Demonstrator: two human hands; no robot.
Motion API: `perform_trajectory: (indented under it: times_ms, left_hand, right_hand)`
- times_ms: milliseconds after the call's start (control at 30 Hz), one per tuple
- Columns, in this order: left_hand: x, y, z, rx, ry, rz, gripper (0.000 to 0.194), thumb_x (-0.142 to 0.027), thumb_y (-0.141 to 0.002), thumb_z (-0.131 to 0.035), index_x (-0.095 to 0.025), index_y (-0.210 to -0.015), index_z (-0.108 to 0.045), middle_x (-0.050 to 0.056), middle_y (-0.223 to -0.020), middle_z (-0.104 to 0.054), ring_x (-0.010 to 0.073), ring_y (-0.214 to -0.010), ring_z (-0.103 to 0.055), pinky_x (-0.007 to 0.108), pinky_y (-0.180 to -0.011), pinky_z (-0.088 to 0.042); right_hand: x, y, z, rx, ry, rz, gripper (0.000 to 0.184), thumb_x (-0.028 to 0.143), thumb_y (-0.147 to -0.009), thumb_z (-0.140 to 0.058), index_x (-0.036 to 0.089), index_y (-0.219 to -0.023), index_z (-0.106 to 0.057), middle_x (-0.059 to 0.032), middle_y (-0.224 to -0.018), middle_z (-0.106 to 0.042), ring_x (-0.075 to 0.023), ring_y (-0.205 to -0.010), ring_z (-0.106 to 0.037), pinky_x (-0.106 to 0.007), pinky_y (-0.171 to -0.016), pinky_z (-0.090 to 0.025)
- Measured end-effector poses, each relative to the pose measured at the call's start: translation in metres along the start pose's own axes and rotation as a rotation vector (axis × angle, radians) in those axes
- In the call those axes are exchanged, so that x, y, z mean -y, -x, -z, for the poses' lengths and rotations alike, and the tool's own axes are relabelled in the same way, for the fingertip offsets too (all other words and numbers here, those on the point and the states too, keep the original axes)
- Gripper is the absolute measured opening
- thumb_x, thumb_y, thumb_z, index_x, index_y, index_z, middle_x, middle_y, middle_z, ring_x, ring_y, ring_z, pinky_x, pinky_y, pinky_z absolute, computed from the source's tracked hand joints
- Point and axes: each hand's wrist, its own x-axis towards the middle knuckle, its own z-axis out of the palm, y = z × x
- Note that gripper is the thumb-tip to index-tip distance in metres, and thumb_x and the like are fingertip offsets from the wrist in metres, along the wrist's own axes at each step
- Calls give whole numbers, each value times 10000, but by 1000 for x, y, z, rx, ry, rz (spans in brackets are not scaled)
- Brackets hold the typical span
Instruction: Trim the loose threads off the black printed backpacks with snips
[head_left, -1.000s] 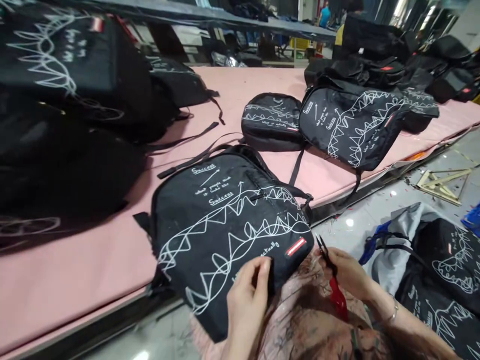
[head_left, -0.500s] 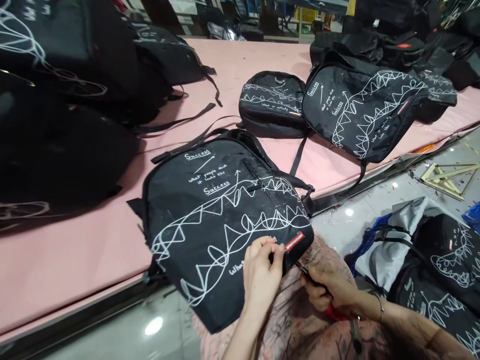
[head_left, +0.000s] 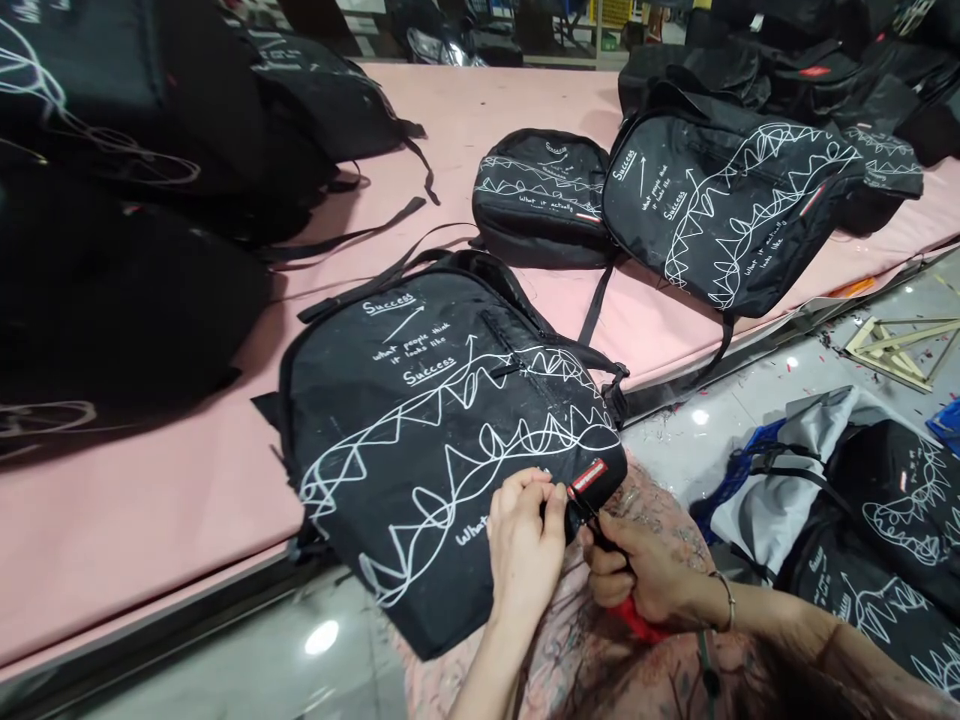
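Observation:
A black backpack (head_left: pixel 420 440) with white scribbled lines and lettering lies on its back, partly on the pink table and partly over my lap. Near its lower corner is a red label (head_left: pixel 587 478). My left hand (head_left: pixel 529 530) rests on the front panel with thumb and fingers closed on the backpack just left of that label; anything finer in the pinch is hidden. In my right hand (head_left: pixel 645 570) are dark-bladed scissors (head_left: pixel 611 545) with red showing at the handle. Their tips meet the bag's edge just below the label.
Two more printed backpacks (head_left: pixel 735 210) lie farther back on the pink table (head_left: pixel 450 100). Dark bags (head_left: pixel 127 280) are heaped at the left, others at the back right. Bags in a pale sack (head_left: pixel 780 500) sit on the floor at right, near a cream metal frame (head_left: pixel 892 350).
My right hand has moved up and left, bringing the scissors from beside the bag to its edge below the label. My left hand keeps its pinch in nearly the same place.

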Motion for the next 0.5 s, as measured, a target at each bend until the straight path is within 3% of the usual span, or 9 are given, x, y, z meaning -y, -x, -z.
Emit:
perform_trajectory:
  times_ms: [233, 367, 433, 500]
  left_hand:
    - [3, 4, -4, -53, -9, -62, 247, -331, -834, -423, -197, -662, -537, 88, -962, -560, 240, -921, -497, 427, -839, -395]
    - [6, 3, -1, -89, 94, -41, 255, -359, -843, -419, -199, -689, -544, 74, -958, -552, 218, -924, -506, 388, -852, -406]
    - [5, 3, 5, -130, 167, -19, 256, -372, -842, -429, -200, -695, -550, 65, -957, -549, 205, -925, -513, 363, -852, -411]
    - [4, 4, 12, -152, 235, -12, 240, -369, -838, -449, -200, -705, -557, 56, -944, -554, 193, -917, -521, 336, -842, -418]
  right_hand:
    - [0, -5, 0, -28, 6, 14, 370, 502, -690, -689, 174, -745, -526, 126, -454, -249, -37, -364, -109, -190, -378, -68]
    - [-5, -1, 2, -27, 122, 41, 368, 519, -717, -653, 179, -737, -512, 124, -457, -227, -41, -375, -102, -195, -377, -87]
    - [-7, 4, 6, -15, 251, 107, 368, 537, -751, -616, 183, -748, -515, 110, -476, -249, -47, -388, -155, -192, -385, -131]
    - [-2, 9, 13, -34, 455, 265, 331, 527, -801, -569, 198, -825, -539, 82, -529, -337, -63, -425, -266, -191, -410, -212]
